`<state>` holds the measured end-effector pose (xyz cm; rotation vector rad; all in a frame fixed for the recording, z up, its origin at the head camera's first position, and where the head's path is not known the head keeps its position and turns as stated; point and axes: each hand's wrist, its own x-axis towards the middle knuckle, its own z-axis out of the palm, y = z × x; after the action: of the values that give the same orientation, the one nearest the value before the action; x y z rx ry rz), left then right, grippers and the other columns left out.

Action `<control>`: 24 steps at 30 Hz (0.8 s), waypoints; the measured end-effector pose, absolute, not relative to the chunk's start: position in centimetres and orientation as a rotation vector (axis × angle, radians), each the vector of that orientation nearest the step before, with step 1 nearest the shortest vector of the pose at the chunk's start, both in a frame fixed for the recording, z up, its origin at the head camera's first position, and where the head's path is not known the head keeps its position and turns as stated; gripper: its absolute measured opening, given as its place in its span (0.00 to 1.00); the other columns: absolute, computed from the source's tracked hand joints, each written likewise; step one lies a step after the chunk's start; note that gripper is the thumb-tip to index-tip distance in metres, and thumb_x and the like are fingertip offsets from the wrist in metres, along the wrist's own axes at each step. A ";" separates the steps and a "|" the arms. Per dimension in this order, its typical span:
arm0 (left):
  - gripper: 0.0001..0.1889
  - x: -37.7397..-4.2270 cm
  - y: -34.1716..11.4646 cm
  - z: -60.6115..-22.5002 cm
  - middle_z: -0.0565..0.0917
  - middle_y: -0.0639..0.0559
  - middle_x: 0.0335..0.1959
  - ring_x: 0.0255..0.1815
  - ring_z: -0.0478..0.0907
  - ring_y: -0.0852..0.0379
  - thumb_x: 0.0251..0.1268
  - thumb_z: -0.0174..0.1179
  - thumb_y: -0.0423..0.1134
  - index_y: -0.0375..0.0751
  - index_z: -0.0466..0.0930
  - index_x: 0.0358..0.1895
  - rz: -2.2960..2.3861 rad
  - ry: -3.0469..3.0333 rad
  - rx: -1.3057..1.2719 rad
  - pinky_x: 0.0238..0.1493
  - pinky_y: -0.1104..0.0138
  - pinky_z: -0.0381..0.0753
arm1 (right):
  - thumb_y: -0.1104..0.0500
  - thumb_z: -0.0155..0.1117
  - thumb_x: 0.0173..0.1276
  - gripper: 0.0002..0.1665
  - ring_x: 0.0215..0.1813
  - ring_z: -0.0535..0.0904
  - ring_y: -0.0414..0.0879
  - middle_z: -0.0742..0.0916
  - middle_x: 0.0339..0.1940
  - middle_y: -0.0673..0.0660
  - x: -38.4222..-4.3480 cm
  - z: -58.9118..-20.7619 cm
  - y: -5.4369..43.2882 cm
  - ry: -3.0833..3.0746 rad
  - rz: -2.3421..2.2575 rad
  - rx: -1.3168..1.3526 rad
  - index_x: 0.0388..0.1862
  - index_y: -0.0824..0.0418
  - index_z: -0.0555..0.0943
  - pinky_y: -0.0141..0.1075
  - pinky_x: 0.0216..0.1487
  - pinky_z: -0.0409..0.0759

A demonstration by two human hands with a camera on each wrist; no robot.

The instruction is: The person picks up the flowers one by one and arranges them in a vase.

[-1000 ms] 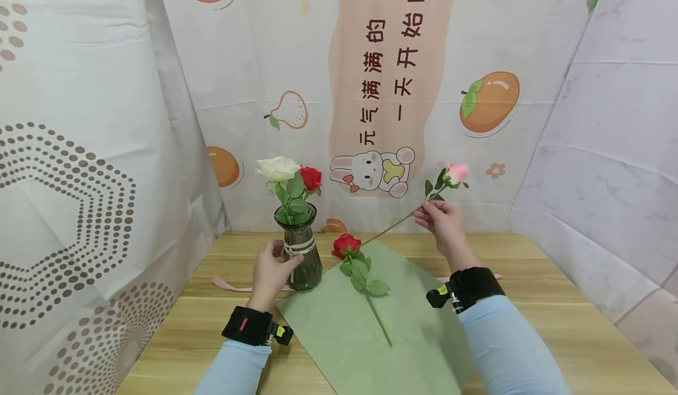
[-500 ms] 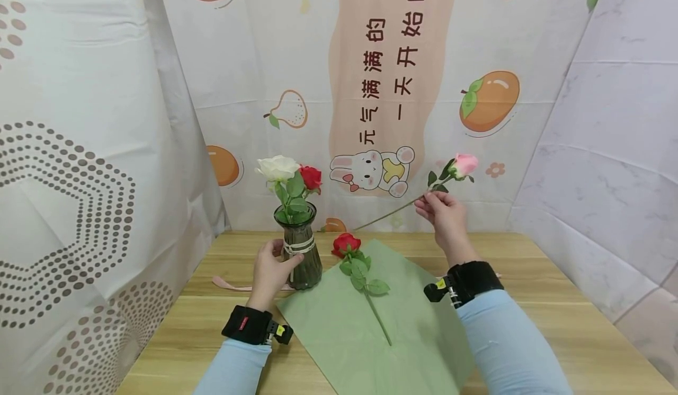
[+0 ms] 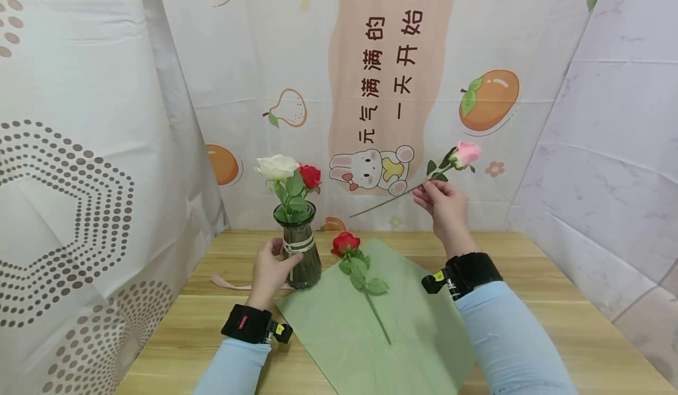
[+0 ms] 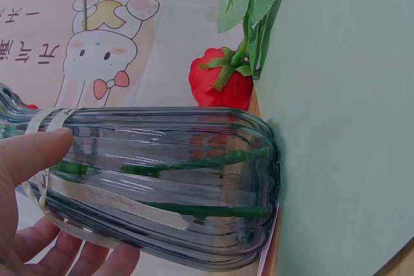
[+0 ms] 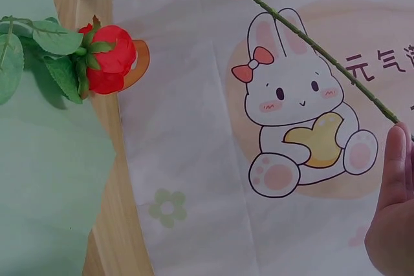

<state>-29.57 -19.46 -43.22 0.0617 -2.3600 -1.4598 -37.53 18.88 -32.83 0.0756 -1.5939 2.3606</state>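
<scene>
A dark ribbed glass vase (image 3: 305, 268) stands at the table's left, a white rose (image 3: 278, 168) and a red rose (image 3: 309, 176) in it. My left hand (image 3: 269, 271) grips its side, thumb across the front at the cord tied round it. In the left wrist view, green stems (image 4: 213, 211) show through the glass. My right hand (image 3: 444, 206) pinches a pink rose (image 3: 466, 155) below its leaves, in the air; its stem (image 5: 323, 56) slants down to the left. Another red rose (image 3: 346, 243) lies on green wrapping paper (image 3: 418, 330), stem toward me.
The green paper spreads over the middle of the wooden table (image 3: 561, 324). A pink ribbon (image 3: 229, 285) lies behind the left wrist and the vase. A printed cloth backdrop (image 3: 238, 59) hangs along the table's back edge, with more cloth at both sides.
My right hand has risen with the pink rose, and the stem's lower end has lifted away from the red rose on the paper. My left hand and the vase have stayed in place.
</scene>
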 end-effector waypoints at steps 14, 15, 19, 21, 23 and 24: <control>0.32 -29.6 -19.5 -43.2 0.77 0.36 0.56 0.58 0.74 0.40 0.59 0.74 0.44 0.31 0.74 0.62 -1.443 -2.360 0.044 0.58 0.47 0.72 | 0.62 0.69 0.71 0.16 0.42 0.89 0.48 0.88 0.40 0.61 -37.3 -31.0 18.0 -1.484 2.443 0.141 0.53 0.68 0.80 0.39 0.47 0.84; 0.32 -29.6 -19.5 -43.2 0.77 0.36 0.56 0.58 0.74 0.40 0.59 0.74 0.44 0.31 0.74 0.62 -1.443 -2.360 0.044 0.58 0.47 0.72 | 0.62 0.69 0.71 0.15 0.41 0.89 0.48 0.88 0.40 0.61 -37.4 -30.8 17.9 -1.484 2.442 0.142 0.53 0.68 0.80 0.38 0.47 0.84; 0.32 -29.6 -19.5 -43.2 0.77 0.37 0.57 0.58 0.74 0.40 0.59 0.75 0.45 0.31 0.74 0.62 -1.445 -2.362 0.044 0.58 0.47 0.73 | 0.63 0.68 0.72 0.14 0.41 0.89 0.48 0.88 0.39 0.61 -37.4 -30.4 17.6 -1.478 2.445 0.155 0.52 0.68 0.80 0.39 0.47 0.84; 0.32 -29.5 -19.5 -43.2 0.77 0.37 0.56 0.58 0.74 0.40 0.59 0.75 0.45 0.32 0.74 0.61 -1.450 -2.360 0.046 0.59 0.47 0.73 | 0.63 0.68 0.72 0.14 0.41 0.89 0.48 0.88 0.39 0.61 -37.3 -30.2 17.4 -1.481 2.446 0.164 0.53 0.68 0.80 0.38 0.47 0.84; 0.32 -29.5 -19.5 -43.1 0.77 0.37 0.56 0.58 0.74 0.41 0.59 0.75 0.45 0.32 0.75 0.61 -1.456 -2.355 0.047 0.59 0.48 0.73 | 0.63 0.68 0.72 0.15 0.41 0.89 0.48 0.88 0.39 0.61 -37.2 -30.0 17.1 -1.488 2.443 0.172 0.53 0.68 0.81 0.39 0.47 0.84; 0.32 -29.5 -19.5 -43.1 0.77 0.37 0.56 0.58 0.74 0.40 0.59 0.75 0.45 0.32 0.75 0.61 -1.458 -2.353 0.046 0.59 0.47 0.73 | 0.62 0.68 0.71 0.15 0.41 0.89 0.48 0.88 0.39 0.61 -37.2 -29.9 17.0 -1.491 2.443 0.176 0.53 0.68 0.81 0.39 0.48 0.84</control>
<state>-29.46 -19.49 -43.12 0.0463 -2.3530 -1.4579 -37.22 16.98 -29.89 0.1762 -1.4913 2.4425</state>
